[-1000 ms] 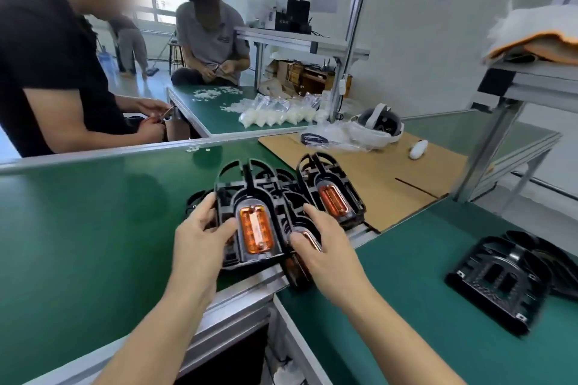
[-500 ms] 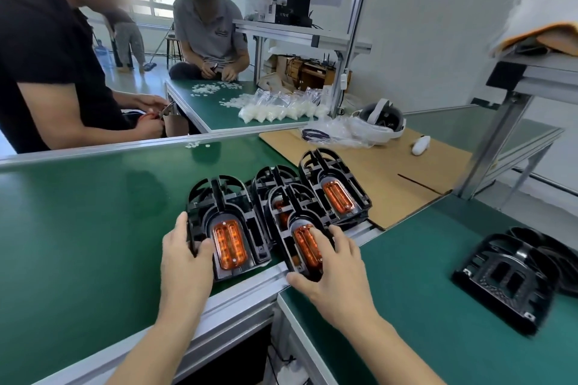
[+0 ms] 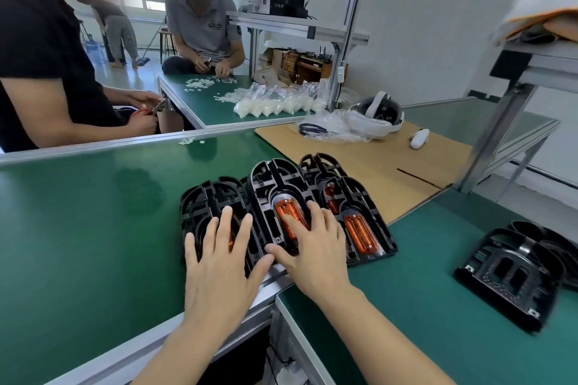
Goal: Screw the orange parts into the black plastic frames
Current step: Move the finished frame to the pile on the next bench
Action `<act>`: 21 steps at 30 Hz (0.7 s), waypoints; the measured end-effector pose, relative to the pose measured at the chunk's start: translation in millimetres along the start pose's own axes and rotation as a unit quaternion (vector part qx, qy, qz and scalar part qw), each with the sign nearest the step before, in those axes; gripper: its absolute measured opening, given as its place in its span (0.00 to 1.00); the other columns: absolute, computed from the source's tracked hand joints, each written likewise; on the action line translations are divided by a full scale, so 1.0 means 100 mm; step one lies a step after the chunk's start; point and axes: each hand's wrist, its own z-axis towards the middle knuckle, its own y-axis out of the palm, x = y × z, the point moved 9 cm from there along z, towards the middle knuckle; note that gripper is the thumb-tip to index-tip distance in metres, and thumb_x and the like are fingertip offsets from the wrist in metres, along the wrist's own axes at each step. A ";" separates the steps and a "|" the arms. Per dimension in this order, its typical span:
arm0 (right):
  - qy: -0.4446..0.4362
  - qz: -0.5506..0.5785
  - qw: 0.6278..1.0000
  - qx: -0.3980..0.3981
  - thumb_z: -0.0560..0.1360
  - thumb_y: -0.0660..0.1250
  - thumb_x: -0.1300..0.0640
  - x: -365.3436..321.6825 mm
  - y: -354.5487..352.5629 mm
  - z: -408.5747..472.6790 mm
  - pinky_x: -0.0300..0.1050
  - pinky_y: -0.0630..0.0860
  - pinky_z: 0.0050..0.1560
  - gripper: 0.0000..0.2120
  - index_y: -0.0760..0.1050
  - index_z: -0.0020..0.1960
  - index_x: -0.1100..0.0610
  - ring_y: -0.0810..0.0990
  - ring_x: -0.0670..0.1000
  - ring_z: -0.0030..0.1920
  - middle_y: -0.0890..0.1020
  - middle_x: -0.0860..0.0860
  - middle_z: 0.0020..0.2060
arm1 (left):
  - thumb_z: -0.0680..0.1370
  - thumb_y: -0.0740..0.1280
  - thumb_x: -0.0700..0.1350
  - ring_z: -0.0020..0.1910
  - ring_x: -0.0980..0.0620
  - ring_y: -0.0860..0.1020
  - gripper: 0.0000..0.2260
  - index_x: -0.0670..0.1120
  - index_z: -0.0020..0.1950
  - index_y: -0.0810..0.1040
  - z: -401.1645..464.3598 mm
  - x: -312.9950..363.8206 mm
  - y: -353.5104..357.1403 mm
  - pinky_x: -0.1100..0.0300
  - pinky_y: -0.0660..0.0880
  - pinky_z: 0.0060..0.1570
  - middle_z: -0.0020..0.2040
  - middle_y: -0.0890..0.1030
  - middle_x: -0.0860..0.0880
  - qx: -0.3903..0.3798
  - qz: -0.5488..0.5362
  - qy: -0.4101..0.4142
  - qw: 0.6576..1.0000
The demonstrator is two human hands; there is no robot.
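Black frames (image 3: 275, 197) lie in a tight cluster on the green table (image 3: 78, 228), near its front metal edge; several carry orange parts (image 3: 359, 233) seated in their middles. Left hand (image 3: 219, 262) lies flat on the leftmost frame, fingers spread and straight, covering most of its orange part. Right hand (image 3: 316, 247) rests flat on the middle frame, fingers extended over its orange part, thumb stretched toward the left hand. Neither hand grips anything. More frames (image 3: 513, 275), without orange, sit well apart to the right on a second green table. Behind the cluster: cardboard sheet (image 3: 391, 159) with a white headset (image 3: 380, 112) and plastic bags (image 3: 337, 123). Two people sit at adjoining tables beyond; white walls, window at far left.
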 end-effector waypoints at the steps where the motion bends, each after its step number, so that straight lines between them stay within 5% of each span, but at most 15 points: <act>1: -0.005 -0.001 1.000 0.001 0.75 0.57 0.31 0.00 0.00 0.01 0.59 0.48 0.74 0.30 0.62 0.74 0.41 0.47 0.54 0.76 0.53 0.50 0.77 | 0.74 0.38 0.68 0.75 0.44 0.59 0.36 0.52 0.77 0.57 0.04 -0.01 0.03 0.39 0.53 0.71 0.77 0.56 0.46 -0.010 0.005 -0.004 1.000; 4: -0.010 0.001 1.000 -0.001 0.75 0.56 0.31 -0.01 0.01 0.06 0.62 0.49 0.73 0.30 0.62 0.74 0.41 0.46 0.54 0.76 0.52 0.50 0.78 | 0.71 0.32 0.69 0.77 0.46 0.52 0.38 0.55 0.78 0.47 0.19 -0.10 0.08 0.41 0.47 0.72 0.79 0.47 0.47 -0.006 0.015 -0.015 1.000; 12: -0.010 -0.045 0.999 -0.009 0.75 0.57 0.33 -0.06 -0.05 0.26 0.67 0.40 0.72 0.30 0.60 0.74 0.42 0.44 0.57 0.77 0.50 0.52 0.78 | 0.73 0.33 0.71 0.77 0.47 0.50 0.37 0.55 0.78 0.47 0.35 -0.10 0.08 0.41 0.47 0.72 0.79 0.46 0.48 0.002 0.033 -0.006 0.999; 17: -0.033 -0.018 0.999 0.016 0.73 0.60 0.33 -0.05 -0.07 0.11 0.64 0.35 0.72 0.34 0.59 0.75 0.44 0.45 0.56 0.77 0.52 0.54 0.78 | 0.71 0.33 0.68 0.77 0.45 0.51 0.39 0.54 0.78 0.54 0.24 -0.05 0.02 0.40 0.47 0.71 0.79 0.51 0.48 0.005 0.032 -0.010 0.999; 21: -0.047 -0.018 0.998 0.024 0.74 0.58 0.32 -0.01 -0.06 0.01 0.62 0.33 0.72 0.33 0.59 0.74 0.43 0.43 0.56 0.78 0.50 0.53 0.78 | 0.75 0.39 0.67 0.73 0.39 0.63 0.37 0.48 0.72 0.69 0.18 0.08 -0.09 0.35 0.58 0.67 0.74 0.64 0.43 0.011 0.029 0.023 0.999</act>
